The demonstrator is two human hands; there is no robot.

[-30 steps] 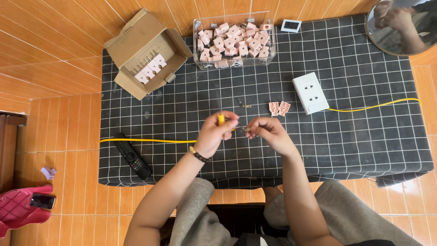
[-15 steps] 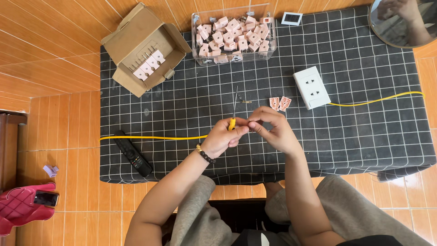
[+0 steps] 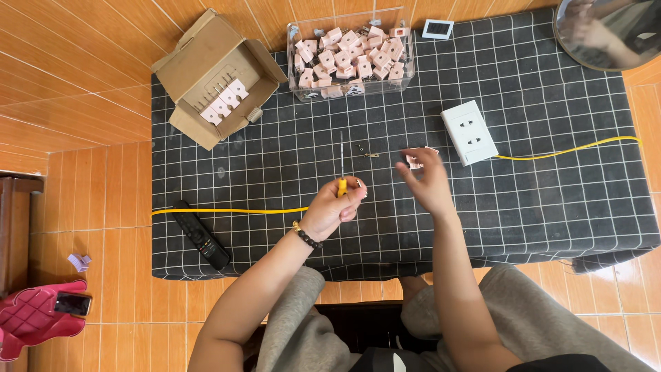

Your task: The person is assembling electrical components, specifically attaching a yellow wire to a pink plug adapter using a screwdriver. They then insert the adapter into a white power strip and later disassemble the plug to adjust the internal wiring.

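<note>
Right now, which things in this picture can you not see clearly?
- Head view: the left hand hides the screwdriver handle.
- The right hand is blurred and partly covers the pink parts.
- The small screws are too small to identify.
- The round mirror is cut by the frame edge.

Bare bench [image 3: 537,207] lies right of the right hand [image 3: 428,182]. Ahead, small screws [image 3: 366,150], the white socket [image 3: 469,132] and the clear box [image 3: 352,54] block the way.

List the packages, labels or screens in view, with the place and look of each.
Cardboard box: far left of the table, brown, flaps open, pink parts inside.
Plastic tub: far middle, clear, rectangular, full of pink parts.
Small card: right of the tub, white frame, dark middle.
Phone: on the floor, left, dark screen.
</note>
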